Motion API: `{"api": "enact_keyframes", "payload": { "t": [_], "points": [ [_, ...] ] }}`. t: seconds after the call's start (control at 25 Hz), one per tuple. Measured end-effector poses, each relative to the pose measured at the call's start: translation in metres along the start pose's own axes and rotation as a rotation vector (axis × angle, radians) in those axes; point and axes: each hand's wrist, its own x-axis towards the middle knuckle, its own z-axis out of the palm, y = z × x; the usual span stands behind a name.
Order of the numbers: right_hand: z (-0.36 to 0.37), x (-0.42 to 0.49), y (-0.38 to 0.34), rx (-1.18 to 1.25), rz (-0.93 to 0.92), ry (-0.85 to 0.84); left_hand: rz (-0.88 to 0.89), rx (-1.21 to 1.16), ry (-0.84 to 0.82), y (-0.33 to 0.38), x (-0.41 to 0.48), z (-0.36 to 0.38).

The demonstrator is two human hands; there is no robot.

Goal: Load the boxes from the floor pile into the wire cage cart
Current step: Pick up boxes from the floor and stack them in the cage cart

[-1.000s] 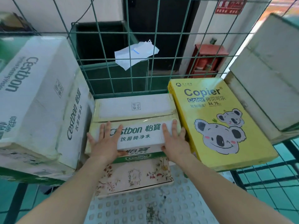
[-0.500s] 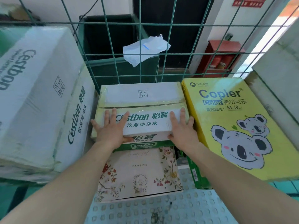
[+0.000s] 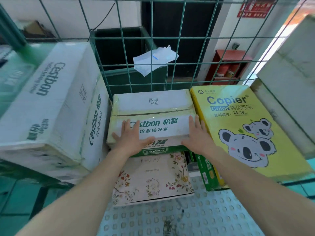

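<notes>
Both hands are flat on the water box [image 3: 156, 108], the small Cestbon one in the middle of the cart. The left hand [image 3: 131, 137] is near its front left corner with the fingers straight and a bit spread, thumb lying along the front edge. The right hand [image 3: 197, 138] is at the front right corner, fingers straight and close together, palm down. Neither is gripping, they're just pressing on the lid.

The water box sits on top of a floral box [image 3: 153, 178], which sticks out toward the camera underneath it. Its back end is up near the green mesh [image 3: 187, 48] of the cage. Can't tell if it actually touches the wire.

On the left, a big box [image 3: 56, 106] with the same Cestbon print leans at a tilt, right beside the water box. On the right, a yellow Copier box [image 3: 238, 125] with koalas on it lies tilted too, its edge just beside the right hand, and a green box [image 3: 206, 171] pokes out below it. A grey box [image 3: 289, 82] fills the far right.

The studded floor plate [image 3: 187, 218] of the cart shows in front of the floral box. Behind the mesh there's a dark bin [image 3: 119, 48] with some white paper [image 3: 155, 60] on its rim and a red cabinet [image 3: 228, 65].
</notes>
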Motion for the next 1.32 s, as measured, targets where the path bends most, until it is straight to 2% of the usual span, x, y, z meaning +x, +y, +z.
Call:
{"api": "enact_keyframes", "payload": {
  "t": [0.12, 0.2, 0.32, 0.44, 0.56, 0.64, 0.76, 1.04, 1.32],
  "points": [
    [0.002, -0.085, -0.018, 0.446, -0.019, 0.127, 0.080, -0.420, 0.099, 0.019, -0.076, 0.002],
    [0.000, -0.146, -0.033, 0.652, -0.006, 0.189, 0.103, -0.541, 0.114, 0.026, -0.128, -0.004],
    [-0.007, -0.218, -0.052, 0.780, 0.077, 0.139, 0.152, -0.629, 0.179, 0.030, -0.196, -0.021],
    [-0.017, -0.278, -0.063, 0.893, 0.062, 0.102, 0.147, -0.800, 0.188, 0.035, -0.267, -0.037],
    [-0.019, -0.330, -0.063, 1.005, 0.067, 0.116, 0.099, -0.910, 0.180, 0.040, -0.329, -0.042],
    [-0.015, -0.354, -0.064, 1.085, 0.063, 0.065, 0.062, -0.921, 0.183, 0.039, -0.360, -0.034],
    [-0.015, -0.383, -0.062, 1.049, -0.012, -0.046, -0.001, -0.935, 0.238, 0.039, -0.402, -0.024],
    [-0.049, -0.422, -0.050, 0.798, -0.364, -0.188, -0.058, -0.969, 0.476, 0.069, -0.488, -0.034],
    [0.000, -0.493, -0.052, 0.689, -0.592, -0.491, -0.415, -1.089, 0.701, 0.055, -0.611, 0.028]
  ]
}}
